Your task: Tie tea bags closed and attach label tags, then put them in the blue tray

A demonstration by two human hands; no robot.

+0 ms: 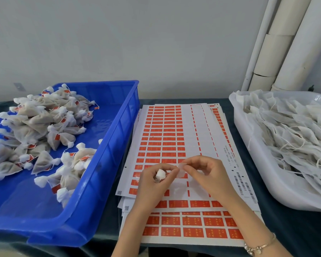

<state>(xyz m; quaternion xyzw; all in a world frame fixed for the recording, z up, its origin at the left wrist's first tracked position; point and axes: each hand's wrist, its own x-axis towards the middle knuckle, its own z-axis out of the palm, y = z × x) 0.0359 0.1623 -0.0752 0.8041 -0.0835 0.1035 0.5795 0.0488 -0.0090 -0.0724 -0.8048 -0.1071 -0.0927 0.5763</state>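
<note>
My left hand curls round a small white tea bag, whose gathered top shows between the fingers. My right hand pinches a pale label tag just right of that bag, above the sheets of red labels. The blue tray stands at the left and holds a heap of tied tea bags with red tags. Most of the held bag is hidden inside my left fist.
A white tub at the right is full of untied tea bags with loose strings. Label sheets lie stacked on the dark table between tray and tub. White pipes run up the wall at back right.
</note>
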